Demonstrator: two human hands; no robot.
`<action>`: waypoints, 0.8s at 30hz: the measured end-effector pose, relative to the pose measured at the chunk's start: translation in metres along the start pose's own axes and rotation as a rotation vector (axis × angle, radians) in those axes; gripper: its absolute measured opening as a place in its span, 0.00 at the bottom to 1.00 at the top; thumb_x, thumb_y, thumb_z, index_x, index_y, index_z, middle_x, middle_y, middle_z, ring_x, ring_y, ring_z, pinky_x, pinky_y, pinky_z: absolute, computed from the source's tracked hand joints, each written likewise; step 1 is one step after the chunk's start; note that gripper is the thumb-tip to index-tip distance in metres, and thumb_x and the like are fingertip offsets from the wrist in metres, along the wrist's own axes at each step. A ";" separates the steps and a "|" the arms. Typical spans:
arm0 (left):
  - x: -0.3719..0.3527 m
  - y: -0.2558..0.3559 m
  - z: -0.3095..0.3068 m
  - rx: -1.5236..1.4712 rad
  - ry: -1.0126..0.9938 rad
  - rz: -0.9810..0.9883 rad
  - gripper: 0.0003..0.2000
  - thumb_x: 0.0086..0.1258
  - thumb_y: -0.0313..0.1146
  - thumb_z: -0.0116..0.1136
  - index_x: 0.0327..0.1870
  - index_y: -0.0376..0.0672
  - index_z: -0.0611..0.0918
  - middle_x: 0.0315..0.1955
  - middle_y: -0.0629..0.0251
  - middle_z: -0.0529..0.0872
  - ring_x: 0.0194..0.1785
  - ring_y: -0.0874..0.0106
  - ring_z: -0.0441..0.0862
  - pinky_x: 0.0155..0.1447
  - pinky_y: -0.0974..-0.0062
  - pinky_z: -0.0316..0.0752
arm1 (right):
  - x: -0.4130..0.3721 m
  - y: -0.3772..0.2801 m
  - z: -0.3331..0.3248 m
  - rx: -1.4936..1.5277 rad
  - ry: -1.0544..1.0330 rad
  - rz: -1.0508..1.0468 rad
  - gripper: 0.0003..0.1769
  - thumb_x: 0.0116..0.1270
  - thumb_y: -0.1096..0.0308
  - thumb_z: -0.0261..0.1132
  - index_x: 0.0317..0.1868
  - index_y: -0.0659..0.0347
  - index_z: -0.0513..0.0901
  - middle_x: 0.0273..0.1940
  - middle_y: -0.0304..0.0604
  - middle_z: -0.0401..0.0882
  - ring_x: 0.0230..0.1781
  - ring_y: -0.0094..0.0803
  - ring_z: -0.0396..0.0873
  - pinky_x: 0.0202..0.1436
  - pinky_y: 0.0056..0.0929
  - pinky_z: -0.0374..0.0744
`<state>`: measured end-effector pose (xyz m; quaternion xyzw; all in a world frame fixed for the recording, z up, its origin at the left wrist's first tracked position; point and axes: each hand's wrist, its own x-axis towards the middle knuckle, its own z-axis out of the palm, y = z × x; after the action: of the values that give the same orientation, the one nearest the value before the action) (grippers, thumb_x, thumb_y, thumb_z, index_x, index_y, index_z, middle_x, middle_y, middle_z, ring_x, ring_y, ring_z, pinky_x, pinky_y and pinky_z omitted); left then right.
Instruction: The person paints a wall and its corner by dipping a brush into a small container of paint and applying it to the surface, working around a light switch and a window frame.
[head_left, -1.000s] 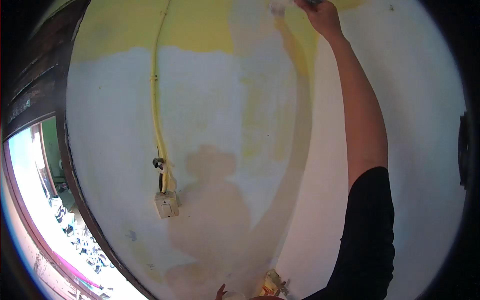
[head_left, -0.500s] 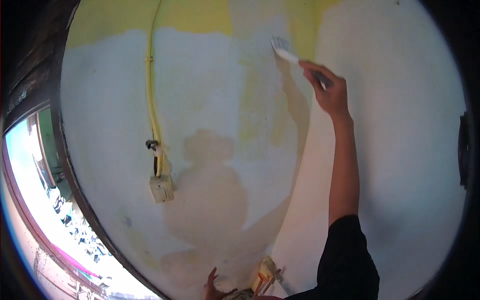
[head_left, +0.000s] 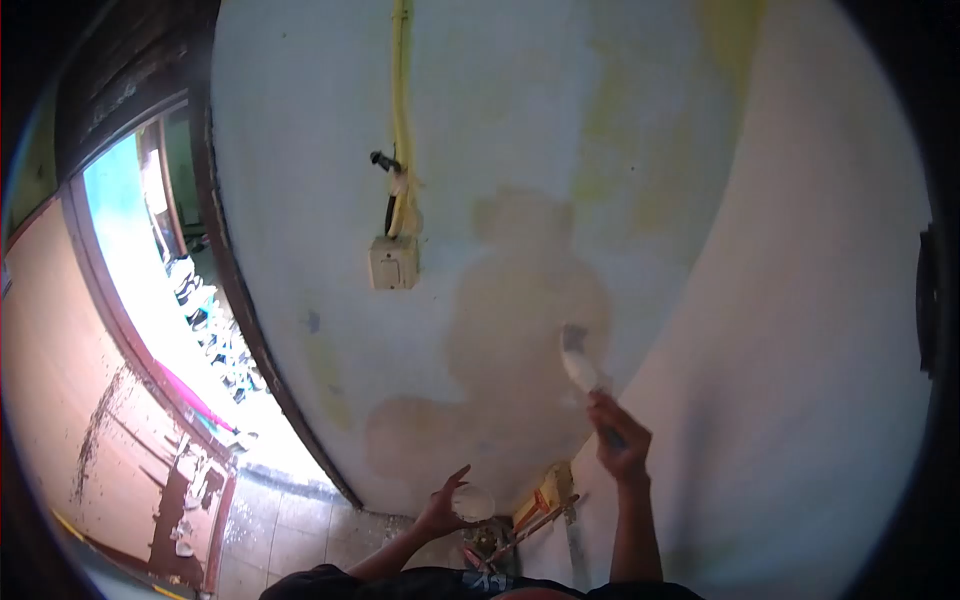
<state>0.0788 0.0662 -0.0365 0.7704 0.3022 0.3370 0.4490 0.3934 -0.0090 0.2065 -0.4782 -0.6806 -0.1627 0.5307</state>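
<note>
My right hand is closed round the handle of a white paintbrush. The brush points up and left, its bristles overlapping my shadow on the pale painted wall. Low in front of my body, my left hand grips a round tub with whitish contents, one finger sticking up beside its rim. Yellow patches show through the pale coat on the upper right part of the wall.
A switch box hangs on the wall under a yellow conduit. Below, a wooden-looking object stands in the corner by the right-hand wall. On the left, a bright doorway opens above a tiled floor.
My right hand has come down with the brush from high on the wall to below the switch box's level. The view has tilted down, bringing more of the tub and floor into sight.
</note>
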 end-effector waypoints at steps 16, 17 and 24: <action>-0.089 0.038 -0.019 0.175 0.203 -0.205 0.68 0.55 0.41 0.90 0.92 0.51 0.48 0.75 0.46 0.80 0.73 0.43 0.82 0.73 0.48 0.81 | -0.171 -0.095 0.070 0.743 -0.268 0.860 0.10 0.83 0.72 0.69 0.55 0.71 0.88 0.50 0.47 0.93 0.48 0.31 0.92 0.51 0.31 0.91; -0.094 0.037 -0.021 0.154 0.168 -0.207 0.68 0.54 0.40 0.91 0.92 0.51 0.49 0.76 0.46 0.79 0.74 0.45 0.82 0.74 0.49 0.81 | -0.179 -0.103 0.080 0.761 -0.279 0.853 0.09 0.82 0.71 0.70 0.54 0.70 0.89 0.49 0.47 0.93 0.46 0.28 0.91 0.49 0.28 0.89; -0.155 0.031 -0.030 0.074 0.126 -0.118 0.66 0.57 0.39 0.88 0.92 0.52 0.48 0.72 0.45 0.83 0.72 0.41 0.83 0.73 0.50 0.81 | -0.220 -0.185 0.127 0.553 -0.533 0.806 0.09 0.80 0.66 0.73 0.52 0.63 0.92 0.44 0.47 0.95 0.45 0.28 0.92 0.47 0.28 0.87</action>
<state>-0.0312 -0.0516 -0.0361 0.7445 0.3870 0.3463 0.4196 0.1643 -0.1123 0.0178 -0.5682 -0.5719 0.3643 0.4662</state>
